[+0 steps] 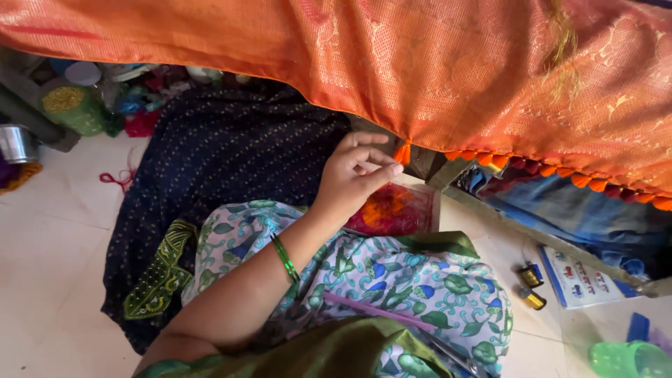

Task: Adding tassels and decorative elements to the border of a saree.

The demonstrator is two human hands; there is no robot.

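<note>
1. The one hand (353, 178) in view reaches up from the lap to the hem of the orange silk cloth (448, 77). Thumb and forefinger are closed on a small orange tassel (402, 152) at the edge, the other fingers fanned loosely open. I read it as the left hand, but with only one arm showing that's a guess. A green bangle (285, 257) sits on the forearm.

2. The tassel hangs right at the cloth's lower border, at the near end of a row of finished tassels (560, 171) running off to the right along the same hem.

3. How I'd do this bit well: keep the pinch tight near the knot, hold the hem taut, and match the length and spacing of the neighbours so the row looks even.

4. Just below the hand there's a clear packet of red and orange thread (393, 210), resting against the floral-print lap (392, 280). A thin pink stick (378, 311) lies across the lap.

5. Further out on the tiled floor (56, 231): two small gold thread spools (532, 287), a printed card (581, 280), and a green plastic cup (626, 358) at the corner. A dark dotted fabric (231, 154) is spread to the left.

6. Hard to see: the other hand isn't in frame at all. Whether a needle or thread is in the pinch, can't tell. The clutter top left is too jumbled to name, and whatever holds the cloth up is hidden behind it.
</note>
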